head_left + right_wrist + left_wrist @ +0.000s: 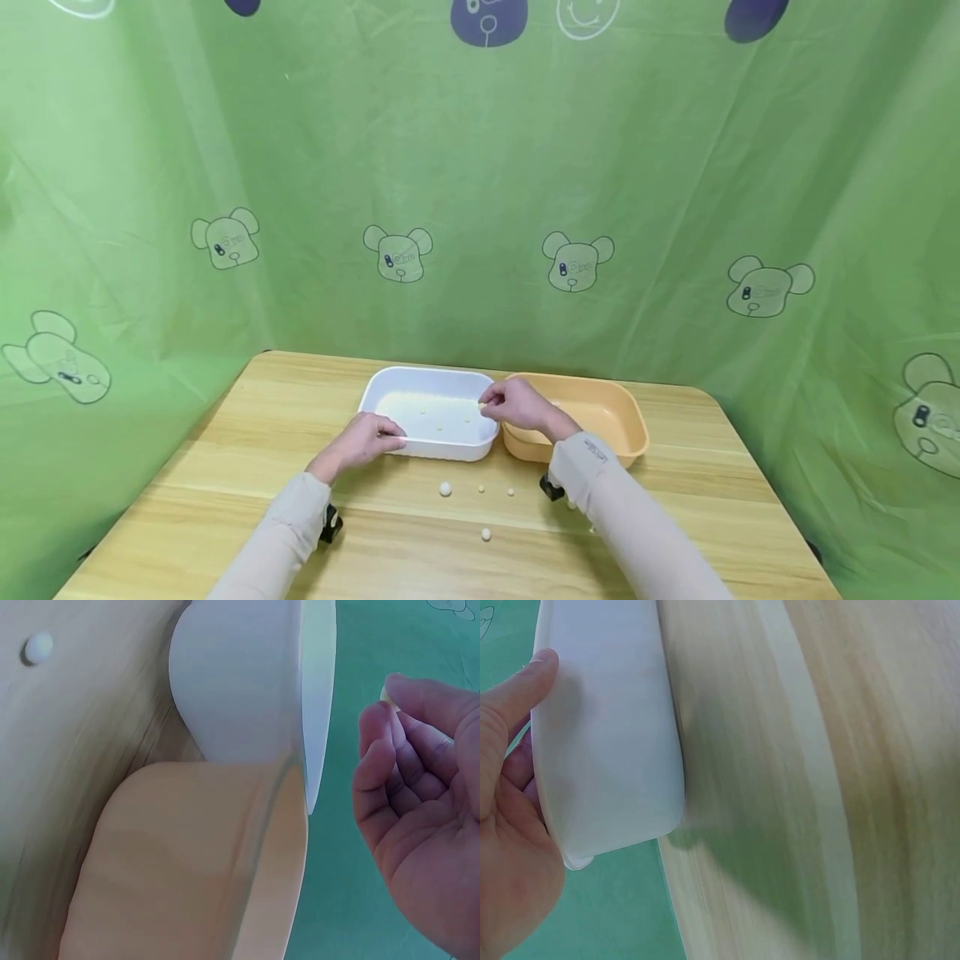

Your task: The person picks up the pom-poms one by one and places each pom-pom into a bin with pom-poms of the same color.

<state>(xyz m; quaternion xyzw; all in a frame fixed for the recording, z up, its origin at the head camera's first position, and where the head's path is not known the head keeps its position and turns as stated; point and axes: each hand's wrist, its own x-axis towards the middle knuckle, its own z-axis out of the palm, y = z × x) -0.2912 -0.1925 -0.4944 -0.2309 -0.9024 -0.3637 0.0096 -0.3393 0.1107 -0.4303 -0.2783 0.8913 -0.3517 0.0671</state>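
My left hand [363, 439] grips the near-left rim of a white plastic basin [450, 451]. In the left wrist view its thumb [544, 671] lies against the outer wall, with the other fingers behind the rim. Above the right end of this basin, my right hand [522, 404] pinches a small pale yellow ball [385, 695] between thumb and fingertips, most of it hidden by them. A few tiny yellowish balls [439, 428] lie on the basin's floor.
An orange basin [633, 408] stands right beside the white one, under the right forearm. In front of them on the wooden table [390, 550] lie a white ball [446, 489], another whitish ball [486, 534] and several smaller ones. A green curtain [480, 317] hangs behind.
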